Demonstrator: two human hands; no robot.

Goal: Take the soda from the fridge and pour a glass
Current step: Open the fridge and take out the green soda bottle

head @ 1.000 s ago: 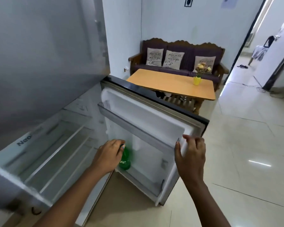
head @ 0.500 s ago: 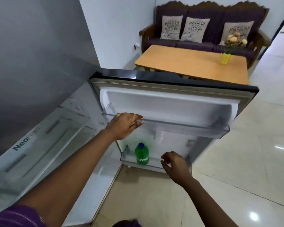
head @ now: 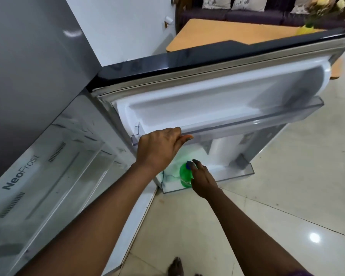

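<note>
1. While the left hand (head: 159, 149) stays curled over the front rail of the upper door shelf (head: 247, 124), gripping it and holding the fridge door (head: 217, 92) open, the right hand (head: 202, 181) has come down to the bottle (head: 184, 176).
2. Half a second ago the right hand hung loosely curled in front of the lower door shelf (head: 237, 175), apart from the bottle; a second ago it held the door's outer edge and the left hand was on the bottle. The hands have swapped jobs.
3. The right hand is now unclenched, fingers (head: 195, 163) spread and reaching over the blue cap (head: 188, 165). A fingertip looks to touch the cap, but nothing is wrapped round the neck yet, so it holds nothing.
4. The bottle, green and upright, stands in the left part of the lower door shelf, close to the shelf's front wall, still inside the fridge.
5. Outward: the fridge interior (head: 54, 176) lies to the left with bare shelves, a wooden table (head: 227, 34) sits beyond the door, and the floor (head: 287, 216) is pale tile.
6. I judge the task barely begun: the door is open and braced, the grasp is about to close. Next comes pinching the neck and lifting straight up to clear the shelf wall. No glass is in view.
</note>
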